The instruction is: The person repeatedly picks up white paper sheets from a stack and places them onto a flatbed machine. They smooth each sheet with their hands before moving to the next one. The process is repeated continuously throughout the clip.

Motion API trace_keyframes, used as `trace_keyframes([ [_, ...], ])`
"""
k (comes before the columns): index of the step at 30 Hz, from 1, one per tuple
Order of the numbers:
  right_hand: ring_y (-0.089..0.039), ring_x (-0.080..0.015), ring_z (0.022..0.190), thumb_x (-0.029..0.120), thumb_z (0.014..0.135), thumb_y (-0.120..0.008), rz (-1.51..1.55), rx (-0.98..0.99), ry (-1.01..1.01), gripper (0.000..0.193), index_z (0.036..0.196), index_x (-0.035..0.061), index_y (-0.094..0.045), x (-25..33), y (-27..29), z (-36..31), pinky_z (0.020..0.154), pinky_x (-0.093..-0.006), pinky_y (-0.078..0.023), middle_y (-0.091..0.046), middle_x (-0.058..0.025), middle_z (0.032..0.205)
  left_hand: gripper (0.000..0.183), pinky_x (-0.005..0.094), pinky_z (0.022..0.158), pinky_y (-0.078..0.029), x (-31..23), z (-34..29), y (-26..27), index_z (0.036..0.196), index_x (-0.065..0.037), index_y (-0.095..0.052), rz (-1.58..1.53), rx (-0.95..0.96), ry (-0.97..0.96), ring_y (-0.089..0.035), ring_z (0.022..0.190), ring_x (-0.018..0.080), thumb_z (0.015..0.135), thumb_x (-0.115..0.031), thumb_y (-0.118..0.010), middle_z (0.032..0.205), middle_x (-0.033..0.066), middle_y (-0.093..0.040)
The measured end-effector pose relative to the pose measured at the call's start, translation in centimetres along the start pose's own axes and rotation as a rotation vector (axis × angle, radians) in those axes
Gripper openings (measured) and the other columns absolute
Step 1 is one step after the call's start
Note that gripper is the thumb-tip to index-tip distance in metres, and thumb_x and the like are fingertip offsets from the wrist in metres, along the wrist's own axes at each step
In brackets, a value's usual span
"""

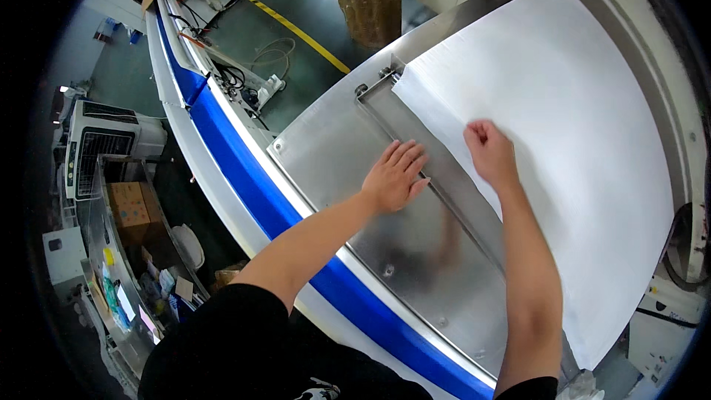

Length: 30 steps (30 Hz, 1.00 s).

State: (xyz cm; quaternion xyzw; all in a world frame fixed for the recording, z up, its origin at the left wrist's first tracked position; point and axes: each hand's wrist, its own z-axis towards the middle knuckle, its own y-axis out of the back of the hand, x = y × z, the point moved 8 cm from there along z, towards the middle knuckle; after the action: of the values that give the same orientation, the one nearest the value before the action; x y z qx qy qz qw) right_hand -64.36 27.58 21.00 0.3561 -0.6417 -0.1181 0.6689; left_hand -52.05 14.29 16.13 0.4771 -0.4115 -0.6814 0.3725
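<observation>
My left hand (395, 176) lies flat, palm down with fingers stretched, by a thin bar (459, 217) along the shiny metal plate (326, 148); it holds nothing that I can see. To its right, my right hand (490, 154) is closed with its fingers curled, just over the near-left edge of a wide white sheet (570, 104). Whether the fingers pinch the sheet or something small is hidden. The sheet spreads over the machine bed to the right, and its left edge looks wavy beside the bar.
A blue and white rail (229, 155) runs along the machine's near side. Beyond stands a brown wrapped cylinder (369, 7) on the green floor. At left are an air cooler (104, 144), a metal cart (122, 311) with clutter, and a cardboard box (129, 204).
</observation>
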Motion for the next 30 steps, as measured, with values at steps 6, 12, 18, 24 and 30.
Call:
trace_keyframes([
  [6,-0.065,-0.0251,0.074,0.026,0.081,-0.061,-0.019,0.038,0.086,0.023,0.087,0.0035,-0.064,1.7,-3.0,9.5,0.070,-0.0338,-0.050,-0.067,-0.0126,0.080,0.043,0.0437,0.110,-0.022,0.8,0.1,-0.4,0.125,-0.007,-0.049,-0.077,0.068,0.032,-0.036,0.128,0.0278,0.091,-0.034,-0.047,0.132,0.0107,-0.044],
  [12,-0.065,-0.0254,0.072,0.028,0.079,-0.062,-0.147,0.035,0.054,0.024,0.083,0.0049,-0.066,0.8,-3.7,11.3,0.069,-0.0344,-0.051,-0.068,-0.0103,0.078,0.042,0.0442,0.107,-0.026,1.0,0.2,-0.3,0.123,-0.008,-0.050,-0.112,0.038,0.042,-0.038,0.125,0.0280,0.087,-0.030,-0.053,0.130,0.0107,-0.046],
  [18,-0.065,-0.0265,0.072,0.031,0.080,-0.061,-0.202,-0.034,0.021,0.023,0.085,0.0090,-0.067,0.6,-3.3,11.0,0.068,-0.0361,-0.051,-0.068,-0.0080,0.079,0.046,0.0441,0.098,-0.032,3.5,3.3,2.5,0.124,-0.008,-0.048,-0.198,-0.162,0.086,-0.044,0.117,0.0314,0.080,-0.017,-0.057,0.127,0.0110,-0.048],
  [24,-0.065,-0.0275,0.072,0.033,0.081,-0.061,-0.263,-0.100,0.092,0.022,0.085,0.0117,-0.067,0.9,-3.2,10.7,0.065,-0.0380,-0.051,-0.068,-0.0061,0.077,0.051,0.0443,0.101,-0.031,7.0,10.3,4.6,0.126,-0.011,-0.047,0.094,-0.414,-0.054,-0.045,0.120,0.0280,0.076,-0.012,-0.058,0.132,0.0091,-0.046],
  [30,-0.065,-0.0271,0.070,0.034,0.081,-0.060,-0.261,-0.102,0.093,0.023,0.085,0.0124,-0.067,0.4,-3.1,11.0,0.064,-0.0378,-0.051,-0.068,-0.0057,0.076,0.048,0.0426,0.101,-0.032,7.9,11.2,3.3,0.123,-0.014,-0.050,0.147,-0.352,-0.091,-0.045,0.121,0.0247,0.075,-0.014,-0.060,0.130,0.0055,-0.048],
])
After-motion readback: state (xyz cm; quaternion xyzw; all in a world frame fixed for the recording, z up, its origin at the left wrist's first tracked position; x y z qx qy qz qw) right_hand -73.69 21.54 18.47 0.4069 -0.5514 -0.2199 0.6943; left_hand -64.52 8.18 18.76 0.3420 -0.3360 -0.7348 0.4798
